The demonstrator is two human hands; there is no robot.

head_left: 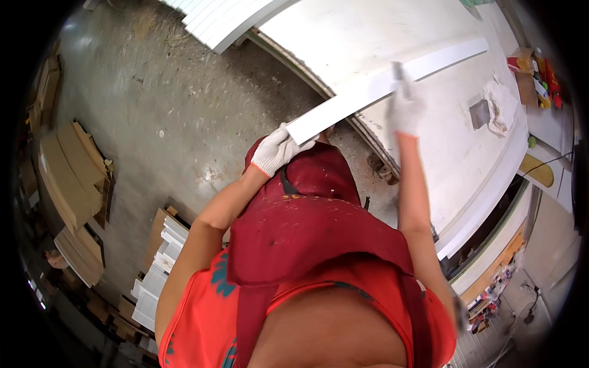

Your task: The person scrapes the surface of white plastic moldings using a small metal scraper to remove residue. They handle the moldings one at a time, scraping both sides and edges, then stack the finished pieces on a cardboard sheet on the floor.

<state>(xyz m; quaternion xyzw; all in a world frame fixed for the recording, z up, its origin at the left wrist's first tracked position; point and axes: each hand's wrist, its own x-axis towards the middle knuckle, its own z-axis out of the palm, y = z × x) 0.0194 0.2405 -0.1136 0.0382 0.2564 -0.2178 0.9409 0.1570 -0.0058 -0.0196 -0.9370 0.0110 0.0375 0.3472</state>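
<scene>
A long white board [362, 93] lies slantwise over the edge of the white worktable [454, 135], its near end sticking out over my lap. My left hand [273, 151], in a white knit glove with an orange cuff, grips that near end. My right hand [406, 111], gloved alike, is above the table beside the board's middle and smeared by motion. Its fingers are closed round a small narrow grey tool [398, 70], whose tip overlaps the board in view. The blur hides the tool's exact kind.
Stacked white strips [227, 21] stand at the far left of the table. A crumpled white cloth [500, 107] and a grey block [480, 115] lie on its right side, near an open carton [523, 80]. Cardboard sheets [70, 172] and white pieces [156, 276] stand on the left floor.
</scene>
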